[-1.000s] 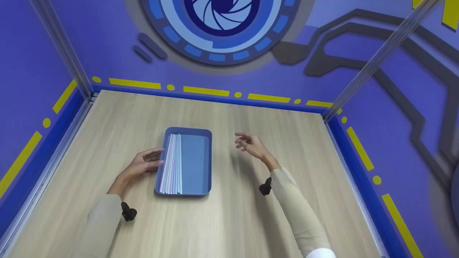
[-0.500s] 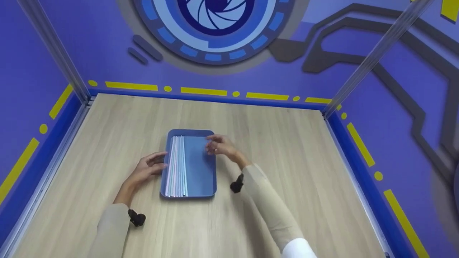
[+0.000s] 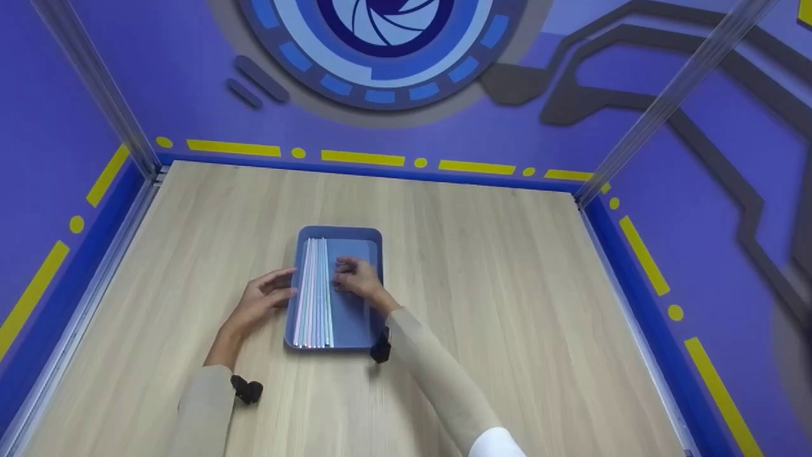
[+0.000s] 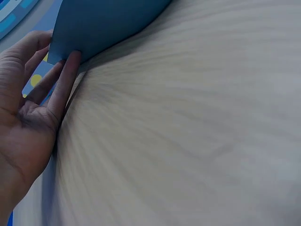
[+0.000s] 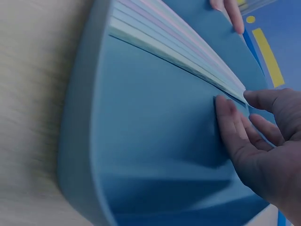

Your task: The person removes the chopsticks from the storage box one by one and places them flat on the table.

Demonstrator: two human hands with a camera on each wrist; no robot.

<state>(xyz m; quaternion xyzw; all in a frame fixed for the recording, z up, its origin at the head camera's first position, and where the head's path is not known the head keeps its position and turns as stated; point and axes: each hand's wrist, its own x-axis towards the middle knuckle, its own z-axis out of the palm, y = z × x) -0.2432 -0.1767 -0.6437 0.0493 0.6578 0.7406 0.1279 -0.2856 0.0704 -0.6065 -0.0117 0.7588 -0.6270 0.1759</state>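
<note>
The left hand (image 3: 259, 298) touches one tray (image 3: 354, 320) with fingers apart; the right hand (image 3: 360, 278), fingers parted, hovers beside several straws (image 3: 314, 298) too close-packed to count.

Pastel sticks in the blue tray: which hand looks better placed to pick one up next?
Probably the right hand: it is inside the blue tray, close beside the pastel sticks. The left hand is at the tray's left edge.

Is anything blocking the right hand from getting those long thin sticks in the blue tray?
Nothing visible is. The right hand is already inside the blue tray, past its side wall, right next to the long thin sticks. Only bare tray floor shows beside them.
</note>
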